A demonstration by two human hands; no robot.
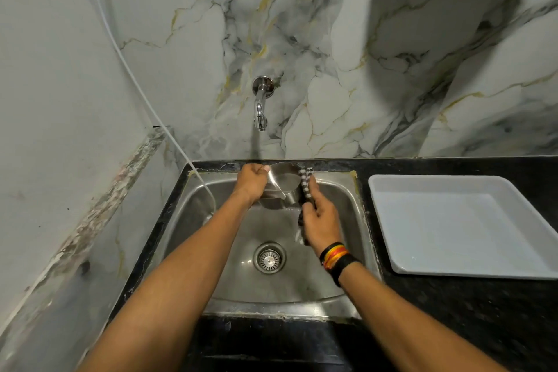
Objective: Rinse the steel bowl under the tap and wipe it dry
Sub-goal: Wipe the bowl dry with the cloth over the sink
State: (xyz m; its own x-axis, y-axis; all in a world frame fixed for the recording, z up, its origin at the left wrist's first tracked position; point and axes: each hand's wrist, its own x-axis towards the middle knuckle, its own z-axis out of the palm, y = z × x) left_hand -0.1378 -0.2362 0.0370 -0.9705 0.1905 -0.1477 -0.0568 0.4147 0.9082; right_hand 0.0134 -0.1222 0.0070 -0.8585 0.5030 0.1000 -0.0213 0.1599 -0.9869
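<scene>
Directly over the back of a steel sink, a steel bowl is held tilted between two bare hands. The left hand is closed on the bowl's left rim, fingers curled tightly over the edge. The right hand is closed around a striped cloth, which is pressed against the bowl's right side, its end hanging below the palm. Above the bowl, a wall tap is mounted on marble-patterned tile. Coloured bands are worn on the right wrist. To the right, a white tray is set on the dark bench.
</scene>
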